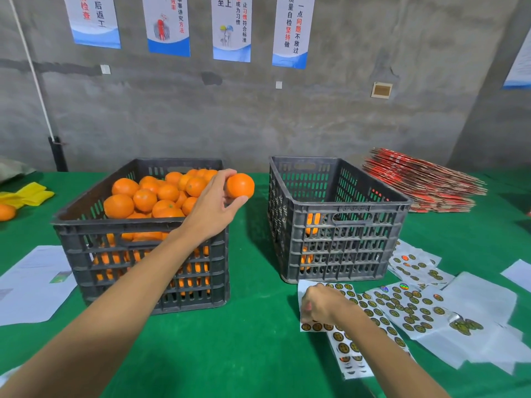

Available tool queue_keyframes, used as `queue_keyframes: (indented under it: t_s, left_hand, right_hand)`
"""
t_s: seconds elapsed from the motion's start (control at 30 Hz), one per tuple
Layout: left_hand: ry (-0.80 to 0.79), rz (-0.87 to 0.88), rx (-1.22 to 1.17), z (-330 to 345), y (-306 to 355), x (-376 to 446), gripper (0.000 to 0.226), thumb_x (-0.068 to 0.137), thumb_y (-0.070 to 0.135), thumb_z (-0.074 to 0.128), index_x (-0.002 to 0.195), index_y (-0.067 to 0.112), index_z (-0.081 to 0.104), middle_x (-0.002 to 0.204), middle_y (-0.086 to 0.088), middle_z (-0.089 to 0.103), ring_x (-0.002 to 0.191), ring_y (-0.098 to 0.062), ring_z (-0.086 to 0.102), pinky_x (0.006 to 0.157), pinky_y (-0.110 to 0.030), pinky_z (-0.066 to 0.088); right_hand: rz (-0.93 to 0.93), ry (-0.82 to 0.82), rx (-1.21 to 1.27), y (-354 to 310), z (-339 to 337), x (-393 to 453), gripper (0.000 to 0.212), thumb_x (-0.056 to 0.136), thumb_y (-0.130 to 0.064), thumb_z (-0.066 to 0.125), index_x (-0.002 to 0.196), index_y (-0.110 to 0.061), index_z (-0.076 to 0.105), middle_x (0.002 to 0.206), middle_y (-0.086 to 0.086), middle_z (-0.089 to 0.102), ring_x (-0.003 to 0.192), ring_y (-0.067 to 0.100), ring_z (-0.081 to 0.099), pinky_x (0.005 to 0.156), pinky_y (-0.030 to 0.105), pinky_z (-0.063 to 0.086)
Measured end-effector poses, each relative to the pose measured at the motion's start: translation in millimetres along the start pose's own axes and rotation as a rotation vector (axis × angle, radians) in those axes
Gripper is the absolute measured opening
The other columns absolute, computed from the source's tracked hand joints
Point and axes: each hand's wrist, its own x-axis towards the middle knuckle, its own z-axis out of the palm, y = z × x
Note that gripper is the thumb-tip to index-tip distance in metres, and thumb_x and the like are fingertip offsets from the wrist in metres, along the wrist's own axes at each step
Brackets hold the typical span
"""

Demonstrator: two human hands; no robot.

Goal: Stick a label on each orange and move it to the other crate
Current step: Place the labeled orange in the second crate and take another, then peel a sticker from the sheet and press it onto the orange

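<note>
Currently left hand (pixel 212 205) grips an orange (pixel 240 185) at frame centre, held over the gap between full crate (pixel 138 254) and near-empty crate (pixel 339 219). Right hand (pixel 316 307), lower right, fingers curled on a label sheet (pixel 324 305); can't tell if a label's lifted yet. Risks, my guess: label folds onto itself while peeling, loose sheet lifts off the bench, or fingertip grip lets the orange roll.

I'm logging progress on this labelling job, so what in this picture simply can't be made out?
Head view only:
- Right crate: its count of oranges; the slatted wall shows only glimpses.
- Right hand: fingertips hidden by its own back, so a peeled label on the sticker sheet is unconfirmed.
- Held orange: far side hidden; the left hand covers part.
</note>
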Motion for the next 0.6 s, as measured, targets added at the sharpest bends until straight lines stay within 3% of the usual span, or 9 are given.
queue_keyframes:
  t_s: [0.17, 0.4, 0.5, 0.6]
  left_hand:
    - [0.009, -0.015, -0.022, -1.7, 4.5, -0.9, 0.062, 0.096, 0.036, 0.071, 0.146, 0.030, 0.035, 0.138, -0.005, 0.054, 0.106, -0.014, 0.066, 0.092, -0.036, 0.058]
    - [0.000, -0.038, -0.026, -3.4, 6.5, -0.8, 0.059, 0.096, 0.038, 0.070, 0.143, 0.032, 0.036, 0.135, -0.002, 0.055, 0.103, -0.009, 0.066, 0.088, -0.030, 0.056]
    - [-0.017, -0.080, -0.041, -4.2, 4.7, 1.2, 0.059, 0.096, 0.042, 0.070, 0.143, 0.031, 0.035, 0.132, -0.001, 0.056, 0.101, -0.011, 0.067, 0.083, -0.027, 0.055]
    - [-0.038, -0.116, -0.055, -5.8, 2.8, 3.2, 0.061, 0.097, 0.043, 0.067, 0.146, 0.026, 0.034, 0.136, 0.001, 0.049, 0.099, -0.012, 0.067, 0.078, -0.021, 0.050]
  right_hand:
    - [0.024, -0.018, 0.065, 0.5, -0.4, 1.6, 0.013, 0.090, -0.022, 0.075, 0.101, -0.017, 0.077, 0.112, 0.008, 0.074, 0.104, 0.028, 0.067, 0.089, 0.037, 0.056]
    - [0.015, -0.013, 0.015, -8.1, -5.4, -4.6, 0.021, 0.093, -0.009, 0.054, 0.107, -0.012, 0.070, 0.116, 0.014, 0.069, 0.105, 0.032, 0.064, 0.087, 0.040, 0.055]
    - [-0.052, 0.157, -0.006, -15.6, -16.2, -2.7, 0.008, 0.093, -0.014, 0.051, 0.094, -0.020, 0.056, 0.106, 0.009, 0.069, 0.094, 0.031, 0.063, 0.074, 0.034, 0.047]
    - [-0.092, 0.409, 0.136, -30.2, -39.3, 4.2, 0.004, 0.099, -0.024, 0.056, 0.098, -0.023, 0.060, 0.095, -0.003, 0.069, 0.086, 0.020, 0.065, 0.077, 0.039, 0.055]
